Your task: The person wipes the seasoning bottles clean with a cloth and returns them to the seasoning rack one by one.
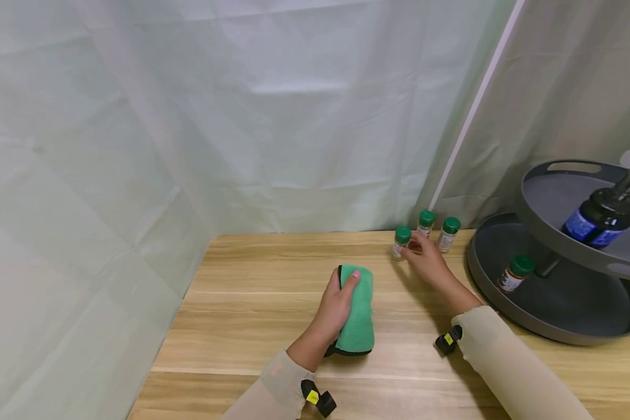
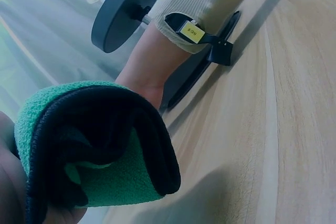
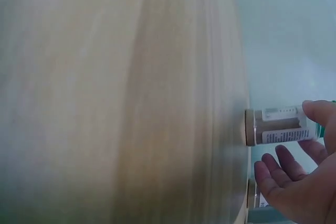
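Note:
My left hand [image 1: 336, 306] grips a folded green cloth [image 1: 361, 309] with dark edging, thumb on top, above the wooden table. In the left wrist view the rolled end of the cloth [image 2: 121, 182] shows its dark border. Toward the back edge, my right hand [image 1: 425, 256] pinches a small green-lidded spice jar [image 1: 401, 245] between thumb and index finger. The right wrist view shows this jar's label [image 3: 286, 136], with the other fingers [image 3: 278, 174] spread below it. Two similar spice jars, one behind [image 1: 426, 220] and one to the right [image 1: 449, 234], stand close to that hand.
A dark grey two-tier round tray [image 1: 483, 280] stands at the right. Its lower tier holds another green-lidded jar [image 1: 515, 273]; a dark bottle with a blue label [image 1: 598, 219] is on the upper tier. Pale curtains [image 1: 304, 116] hang behind the wooden table [image 1: 252, 326].

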Tool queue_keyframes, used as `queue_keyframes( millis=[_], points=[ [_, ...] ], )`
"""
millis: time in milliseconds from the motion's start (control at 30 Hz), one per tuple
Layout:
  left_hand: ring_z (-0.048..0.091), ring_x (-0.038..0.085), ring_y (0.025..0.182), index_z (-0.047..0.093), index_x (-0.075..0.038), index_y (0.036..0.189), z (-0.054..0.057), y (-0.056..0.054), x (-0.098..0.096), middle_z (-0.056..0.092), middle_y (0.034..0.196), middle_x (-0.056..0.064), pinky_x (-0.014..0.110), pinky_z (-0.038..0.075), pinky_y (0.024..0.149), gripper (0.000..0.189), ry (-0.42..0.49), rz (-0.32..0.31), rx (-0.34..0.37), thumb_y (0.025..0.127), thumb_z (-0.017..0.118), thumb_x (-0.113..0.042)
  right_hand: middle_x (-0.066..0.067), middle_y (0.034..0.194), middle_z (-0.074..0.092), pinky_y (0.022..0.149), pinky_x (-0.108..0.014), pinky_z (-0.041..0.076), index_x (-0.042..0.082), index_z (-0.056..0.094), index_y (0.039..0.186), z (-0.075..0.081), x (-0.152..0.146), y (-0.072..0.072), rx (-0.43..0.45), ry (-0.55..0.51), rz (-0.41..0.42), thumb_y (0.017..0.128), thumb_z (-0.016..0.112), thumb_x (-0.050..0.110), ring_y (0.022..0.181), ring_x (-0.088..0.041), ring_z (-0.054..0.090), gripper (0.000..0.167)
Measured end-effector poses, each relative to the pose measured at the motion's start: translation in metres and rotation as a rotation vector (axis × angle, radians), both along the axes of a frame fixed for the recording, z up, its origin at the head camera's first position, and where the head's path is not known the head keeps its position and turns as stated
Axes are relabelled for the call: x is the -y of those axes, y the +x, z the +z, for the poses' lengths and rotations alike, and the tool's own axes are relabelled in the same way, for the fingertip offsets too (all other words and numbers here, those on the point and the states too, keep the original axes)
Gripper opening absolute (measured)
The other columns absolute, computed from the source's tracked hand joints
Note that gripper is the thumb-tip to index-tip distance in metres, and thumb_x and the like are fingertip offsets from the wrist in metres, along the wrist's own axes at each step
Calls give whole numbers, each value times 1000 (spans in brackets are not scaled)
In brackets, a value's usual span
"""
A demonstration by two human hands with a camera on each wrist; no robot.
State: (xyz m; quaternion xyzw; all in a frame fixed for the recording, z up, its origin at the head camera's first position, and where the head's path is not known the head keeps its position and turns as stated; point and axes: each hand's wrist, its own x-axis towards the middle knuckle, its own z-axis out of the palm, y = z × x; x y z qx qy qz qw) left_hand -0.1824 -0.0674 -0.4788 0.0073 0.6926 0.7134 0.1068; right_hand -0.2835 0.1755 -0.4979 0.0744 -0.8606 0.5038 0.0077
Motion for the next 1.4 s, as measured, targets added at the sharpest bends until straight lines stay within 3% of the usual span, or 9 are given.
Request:
queue_keyframes(
  millis=[467,633,800,967,1233,1400],
  points=[
    [61,20,74,45,-17,122,2,-1,2,54,92,5,35,55,68,45,-6,18,1,101,52,-57,-26,136,61,104,-50,48,0,51,134,7,16,11,67,-58,-2,102,62,28,128,-42,57,44],
    [61,20,75,45,-17,122,3,-2,5,54,93,6,35,54,69,46,-14,28,-9,101,51,-57,-23,132,62,98,-35,52,0,51,135,16,21,24,44,-116,34,103,60,27,123,-35,60,43],
    [62,20,71,45,-18,122,5,-3,7,56,90,6,36,56,66,47,12,25,-6,100,52,-58,-18,121,63,88,-21,51,2,53,132,23,26,41,3,-195,78,103,60,25,109,-17,62,38],
    [63,20,74,44,-18,124,8,-3,8,56,93,6,35,56,68,48,33,18,-24,100,52,-58,-11,117,64,84,-22,53,8,56,132,31,32,59,-37,-210,129,102,63,26,102,-9,63,36],
    [64,20,75,43,-17,127,12,-1,9,57,97,6,36,57,68,47,62,22,-52,101,53,-55,-12,111,65,73,-35,59,16,59,128,43,40,84,-53,-191,229,99,68,24,88,-21,67,32],
    [64,19,78,43,-17,127,15,-1,12,57,99,6,35,57,69,47,46,35,-72,102,51,-55,-4,110,66,68,-28,55,21,62,126,47,42,92,-131,-109,247,96,71,23,83,-19,62,31]
  ],
)
